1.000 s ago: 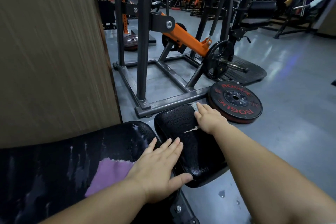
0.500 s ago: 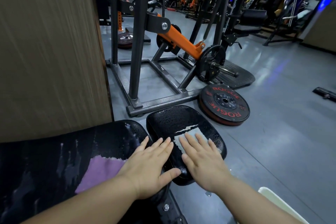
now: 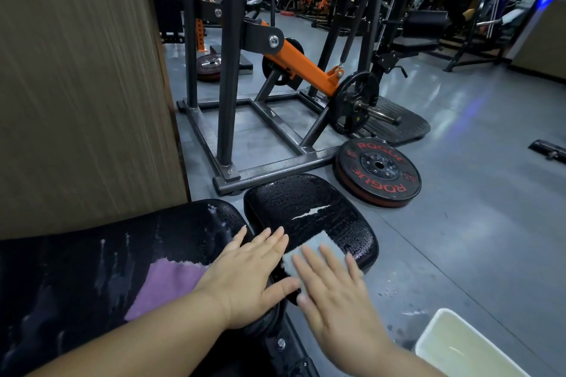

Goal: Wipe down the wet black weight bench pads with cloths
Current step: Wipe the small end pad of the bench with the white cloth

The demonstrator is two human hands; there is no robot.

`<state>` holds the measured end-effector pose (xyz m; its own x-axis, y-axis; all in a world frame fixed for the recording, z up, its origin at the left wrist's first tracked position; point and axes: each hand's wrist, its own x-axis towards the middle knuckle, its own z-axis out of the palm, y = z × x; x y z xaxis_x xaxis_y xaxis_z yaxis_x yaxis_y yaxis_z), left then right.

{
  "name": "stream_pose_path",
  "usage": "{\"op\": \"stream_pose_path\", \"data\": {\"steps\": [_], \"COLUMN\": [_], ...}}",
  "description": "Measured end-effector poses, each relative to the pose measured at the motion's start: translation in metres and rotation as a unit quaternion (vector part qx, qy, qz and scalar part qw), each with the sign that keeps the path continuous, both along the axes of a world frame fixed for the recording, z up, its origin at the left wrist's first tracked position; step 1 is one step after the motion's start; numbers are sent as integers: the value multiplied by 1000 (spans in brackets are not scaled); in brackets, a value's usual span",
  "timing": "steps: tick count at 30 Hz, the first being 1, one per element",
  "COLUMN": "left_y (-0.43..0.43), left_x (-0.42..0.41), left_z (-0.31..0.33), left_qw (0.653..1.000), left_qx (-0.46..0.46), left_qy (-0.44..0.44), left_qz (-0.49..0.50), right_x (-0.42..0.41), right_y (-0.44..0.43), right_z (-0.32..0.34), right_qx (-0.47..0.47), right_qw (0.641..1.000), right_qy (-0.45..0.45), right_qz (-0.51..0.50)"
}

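dragging the grey cloth (image 3: 325, 242) back is the big change here: 1 second ago the right hand (image 3: 333, 294) was out at the far end of the small seat pad (image 3: 306, 193), and now it's at the near edge. it lies flat on the cloth with fingers straight and spread, pressing rather than gripping. looks like 1 full pass down the middle of the pad.

the left hand (image 3: 245, 278) has barely moved. it's also flat and open, palm resting on the purple cloth (image 3: 165, 288) at the end of the long bench pad (image 3: 92, 269), fingertips reaching toward the seat pad.

the seat pad's far half and right side are beaded with water, and there's a pale tear (image 3: 309, 213) across its middle the cloth could snag on. the long pad shows wet streaks too and the purple cloth hasn't gone anywhere, so i'd say the job is early. next pass probably needs to shift right. a white tub (image 3: 459, 346) sits on the floor by the right arm, a few drips beside it.
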<state>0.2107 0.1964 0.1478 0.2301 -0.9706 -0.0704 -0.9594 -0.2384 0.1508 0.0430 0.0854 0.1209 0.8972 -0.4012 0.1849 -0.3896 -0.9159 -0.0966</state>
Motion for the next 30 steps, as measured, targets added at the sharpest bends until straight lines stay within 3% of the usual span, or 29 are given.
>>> {"op": "stream_pose_path", "data": {"steps": [3,6,9,11,16,21,25,30], "left_y": [0,1,1,1,1,0,-1,0], "left_x": [0,-1,-2,-3,-1,0,0,-2], "left_z": [1,5,5,6,3,-1,1,2], "left_qw": [1000,1000,1000,1000,1000,1000,1000,1000], "left_qx": [5,11,12,12,10,8,6,8], "left_qy": [-3,-8,-4,-4,-5,-5,-3,0], "left_qz": [1,1,1,3,0,-3,-1,8], "right_x": [-8,-2,8,14,0,-17,-4,18], "right_y": [-12,-49,-76,-75,-25,-2,-46,-60], "right_z": [-3,7,18,23,2,-16,1,19], "right_qx": [-1,28,116,105,62,42,49,57], "right_qw": [1000,999,983,980,994,998,996,986], "right_qy": [2,-6,13,4,-49,-39,-56,-13], "right_qz": [29,-44,-139,-168,-76,24,-56,-158]}}
